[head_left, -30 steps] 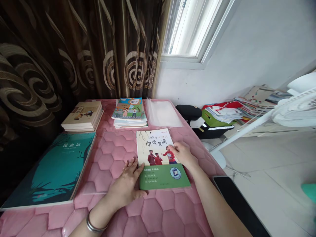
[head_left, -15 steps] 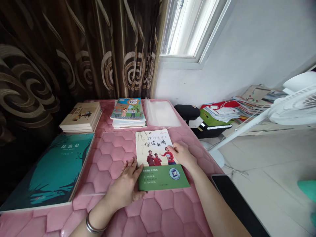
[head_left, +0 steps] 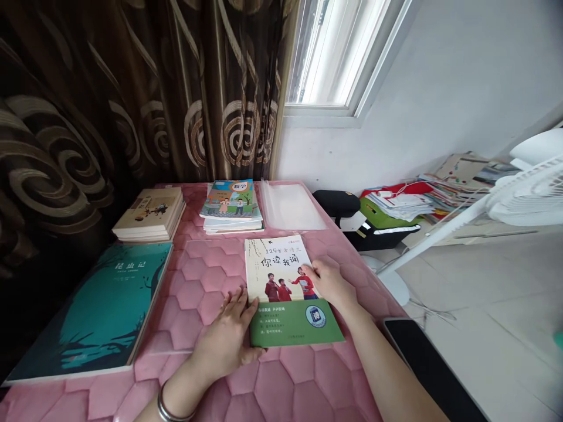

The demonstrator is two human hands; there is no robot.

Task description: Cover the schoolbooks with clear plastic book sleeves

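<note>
A thin paperback book (head_left: 281, 264) with a cream and green cover lies in front of me on a pink padded table. My left hand (head_left: 233, 325) rests flat at its left edge, fingers stretched out, one fingertip touching the cover and the thumb by the lower left corner. On the right edge, my right hand (head_left: 328, 284) grips the book, thumb on the cover and the other fingers curled, partly hidden. A clear plastic sheet (head_left: 197, 275) spreads out to the left, partly beneath my left hand; whether it runs under the book I cannot tell.
Left stands a large teal book (head_left: 105, 310), with a stack of tan books (head_left: 149, 214) behind it. Textbooks (head_left: 231, 202) and clear plastic covers (head_left: 292, 205) lie at the back. A black device (head_left: 426, 363) sits along the right edge; beyond it is a white fan (head_left: 466, 220).
The view has shifted slightly, so everything appears a little further right and lower. Both hands keep their places at the book's edges.
</note>
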